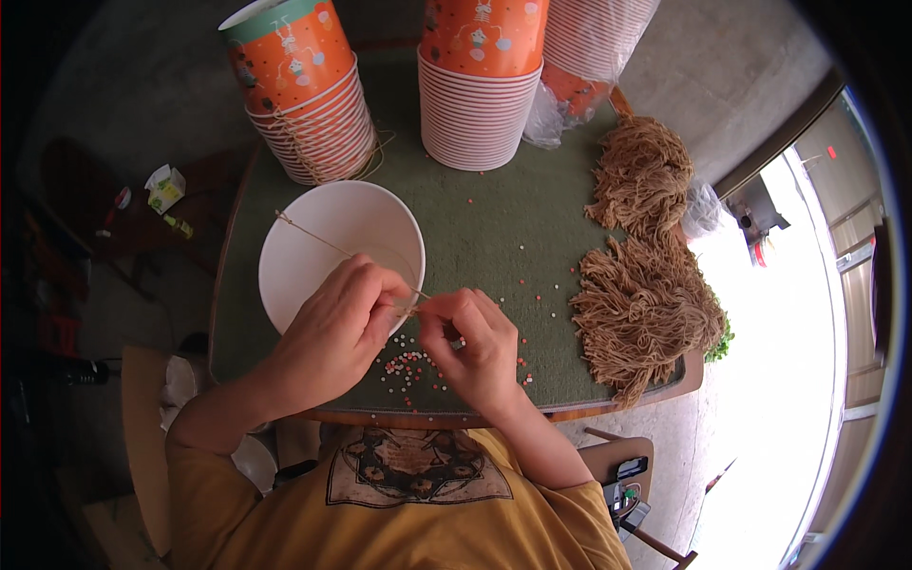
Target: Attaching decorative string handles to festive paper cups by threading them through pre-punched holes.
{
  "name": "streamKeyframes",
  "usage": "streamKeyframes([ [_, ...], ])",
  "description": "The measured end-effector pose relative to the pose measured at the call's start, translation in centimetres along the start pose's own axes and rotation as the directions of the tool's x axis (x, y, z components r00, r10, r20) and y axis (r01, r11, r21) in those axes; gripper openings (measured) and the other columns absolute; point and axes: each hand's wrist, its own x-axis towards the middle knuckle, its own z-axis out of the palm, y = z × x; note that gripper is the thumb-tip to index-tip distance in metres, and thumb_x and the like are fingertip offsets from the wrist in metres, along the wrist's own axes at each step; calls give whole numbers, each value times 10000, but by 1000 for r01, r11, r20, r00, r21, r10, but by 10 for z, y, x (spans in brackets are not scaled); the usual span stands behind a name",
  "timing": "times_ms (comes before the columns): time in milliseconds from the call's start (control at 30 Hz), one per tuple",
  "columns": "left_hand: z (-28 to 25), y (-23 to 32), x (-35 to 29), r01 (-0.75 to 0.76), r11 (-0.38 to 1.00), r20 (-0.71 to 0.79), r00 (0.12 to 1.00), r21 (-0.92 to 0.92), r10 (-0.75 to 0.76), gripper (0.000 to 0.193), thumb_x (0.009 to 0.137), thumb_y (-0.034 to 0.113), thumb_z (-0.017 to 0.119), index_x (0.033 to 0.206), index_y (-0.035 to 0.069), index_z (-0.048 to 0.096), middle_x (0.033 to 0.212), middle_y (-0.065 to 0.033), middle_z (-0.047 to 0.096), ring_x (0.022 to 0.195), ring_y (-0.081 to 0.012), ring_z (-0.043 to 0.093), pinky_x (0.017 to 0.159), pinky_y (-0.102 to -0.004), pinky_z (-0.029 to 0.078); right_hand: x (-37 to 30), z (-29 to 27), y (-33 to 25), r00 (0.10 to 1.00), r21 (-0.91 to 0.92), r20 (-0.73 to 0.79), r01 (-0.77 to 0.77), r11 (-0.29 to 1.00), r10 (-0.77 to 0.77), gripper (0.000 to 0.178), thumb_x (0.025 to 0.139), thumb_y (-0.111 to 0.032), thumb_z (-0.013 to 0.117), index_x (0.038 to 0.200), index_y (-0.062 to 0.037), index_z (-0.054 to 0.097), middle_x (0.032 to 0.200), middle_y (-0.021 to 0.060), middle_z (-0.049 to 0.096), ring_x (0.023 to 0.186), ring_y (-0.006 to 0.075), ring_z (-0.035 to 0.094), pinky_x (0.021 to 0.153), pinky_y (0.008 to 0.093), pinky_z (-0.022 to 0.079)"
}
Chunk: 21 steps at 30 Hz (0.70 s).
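Both my hands meet over the near edge of a white paper bucket (pixel 294 271), seen with its open mouth toward me. My left hand (pixel 337 332) is closed in a pinch on a thin brown string (pixel 313 233). One end of that string sticks out up and left across the bucket's mouth. Beside it my right hand (pixel 475 347) is closed too, with thumb and fingertips on the string at the bucket's right edge. Fingers hide part of the string where the hands meet. Small red and white round pieces (pixel 407 366) lie scattered under and between the hands.
Stacks of orange paper buckets (pixel 482 114) stand along the far side of the green tablecloth (pixel 494 228), the left stack (pixel 318 133) with strings on it. Two bundles of brown string (pixel 646 313) lie at right. A chair (pixel 617 461) stands near right.
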Motion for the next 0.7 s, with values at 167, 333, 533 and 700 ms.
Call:
streamKeyframes([
  [167,-1,2,0,-22,1000,22,1000,22,21,142,848,-50,586,948,19,513,892,-106,509,811,-271,560,685,-382,466,-4,1,2,999,-51,45,28,998,-26,207,711,6,697,861,-75,579,801,38,591,679,234,564,560,359,479],
  [333,1,2,-3,-66,998,36,997,-3,66,139,853,-48,581,956,15,513,925,-119,496,850,-288,538,709,-383,456,-6,3,0,999,-17,40,35,999,-34,207,697,39,690,842,-62,584,793,47,583,665,217,562,569,333,471],
  [533,4,4,-1,-173,979,-8,985,105,175,130,845,-51,564,941,17,507,939,-126,482,874,-309,511,734,-391,440,-13,9,-5,999,73,28,-46,996,44,201,695,76,656,834,-44,573,772,65,555,633,207,555,548,303,455],
  [700,8,1,-3,-259,924,-90,951,283,294,156,806,-54,578,918,27,507,925,-114,484,859,-306,508,729,-399,436,-15,15,-8,1000,65,9,-4,998,3,200,699,78,632,851,-39,575,756,66,529,624,194,548,533,300,445],
])
